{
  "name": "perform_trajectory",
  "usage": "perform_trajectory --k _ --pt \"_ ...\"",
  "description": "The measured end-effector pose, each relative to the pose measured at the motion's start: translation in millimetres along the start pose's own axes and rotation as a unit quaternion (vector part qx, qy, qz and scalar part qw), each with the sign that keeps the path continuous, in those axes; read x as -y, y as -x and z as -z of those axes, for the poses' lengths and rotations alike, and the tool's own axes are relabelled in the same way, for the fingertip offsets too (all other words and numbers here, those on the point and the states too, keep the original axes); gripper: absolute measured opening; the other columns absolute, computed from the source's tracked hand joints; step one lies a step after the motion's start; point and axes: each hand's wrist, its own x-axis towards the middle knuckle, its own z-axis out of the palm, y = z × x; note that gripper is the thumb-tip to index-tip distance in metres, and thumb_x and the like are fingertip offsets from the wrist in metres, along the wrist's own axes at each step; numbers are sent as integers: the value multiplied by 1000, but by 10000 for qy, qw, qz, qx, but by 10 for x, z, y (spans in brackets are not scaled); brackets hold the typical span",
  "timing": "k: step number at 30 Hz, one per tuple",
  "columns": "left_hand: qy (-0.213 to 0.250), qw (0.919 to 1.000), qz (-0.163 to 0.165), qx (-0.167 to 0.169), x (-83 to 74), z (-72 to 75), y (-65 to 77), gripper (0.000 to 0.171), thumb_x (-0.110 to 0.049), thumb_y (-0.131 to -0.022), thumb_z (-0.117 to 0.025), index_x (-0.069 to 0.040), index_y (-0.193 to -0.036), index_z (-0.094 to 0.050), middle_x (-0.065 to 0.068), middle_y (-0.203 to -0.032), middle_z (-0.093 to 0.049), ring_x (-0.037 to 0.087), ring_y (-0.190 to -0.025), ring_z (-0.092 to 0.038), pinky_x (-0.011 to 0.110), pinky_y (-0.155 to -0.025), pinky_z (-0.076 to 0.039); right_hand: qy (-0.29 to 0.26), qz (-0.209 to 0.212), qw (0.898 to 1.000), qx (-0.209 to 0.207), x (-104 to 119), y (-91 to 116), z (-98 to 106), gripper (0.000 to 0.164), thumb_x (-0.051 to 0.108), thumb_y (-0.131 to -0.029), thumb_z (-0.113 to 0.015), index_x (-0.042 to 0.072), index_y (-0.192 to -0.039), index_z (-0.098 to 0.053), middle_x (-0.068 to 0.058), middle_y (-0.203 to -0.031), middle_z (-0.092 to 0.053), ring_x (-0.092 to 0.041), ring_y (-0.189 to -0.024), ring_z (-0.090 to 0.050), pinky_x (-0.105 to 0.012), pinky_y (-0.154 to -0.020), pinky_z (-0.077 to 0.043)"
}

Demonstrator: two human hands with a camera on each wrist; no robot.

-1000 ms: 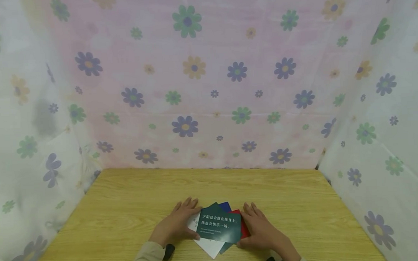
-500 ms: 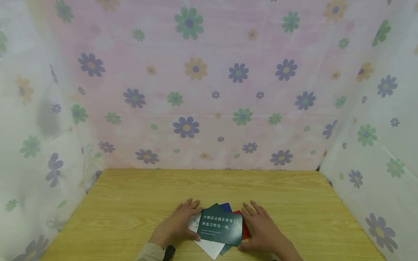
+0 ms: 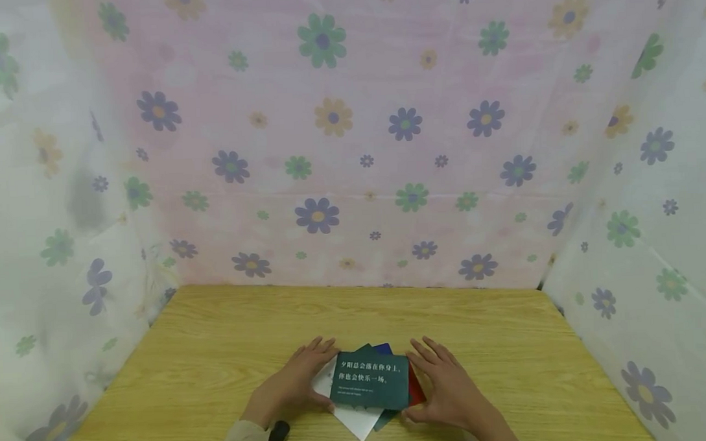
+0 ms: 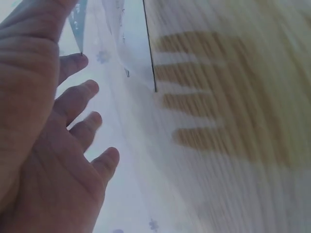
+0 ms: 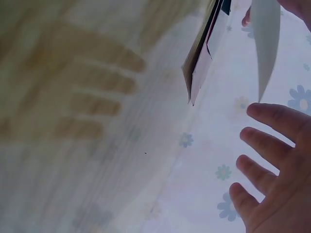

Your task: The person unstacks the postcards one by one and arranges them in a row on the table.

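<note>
A dark green card [image 3: 370, 382] with white lettering is held between both hands, above the other cards. My left hand [image 3: 297, 381] pinches its left side, thumb at the lower corner and index finger at the upper. At the right side, my right hand [image 3: 449, 386] grips it likewise. Both wrist views show the raised card [image 5: 267, 48] at an index fingertip, apart from the pile [image 4: 133, 39] on the table. Beneath it in the head view show a white card [image 3: 360, 423], a red card [image 3: 416, 388], a blue card [image 3: 383, 348] and more dark green.
The wooden table [image 3: 245, 315] stretches behind and to both sides of the hands. Flower-patterned cloth [image 3: 351, 181] encloses its back and sides. A black wrist strap piece [image 3: 277, 436] shows beside the left sleeve [image 3: 244, 438].
The green card has tilted slightly and come level between the hands, its lower right corner rising a little. Both hands keep nearly the same place.
</note>
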Motion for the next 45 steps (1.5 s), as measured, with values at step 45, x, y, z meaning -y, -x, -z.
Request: perform_trajectory --k 45 --pt "-389 9968 -187 -676 -76 28 39 100 -39 -79 -85 -3 -158 -34 19 -166 -26 47 -153 -17 72 -119 -16 -721 -18 9965 417 -65 -182 48 105 43 -73 -89 -1 -155 -39 -23 -161 -36 -51 -150 -22 -72 -117 -22"
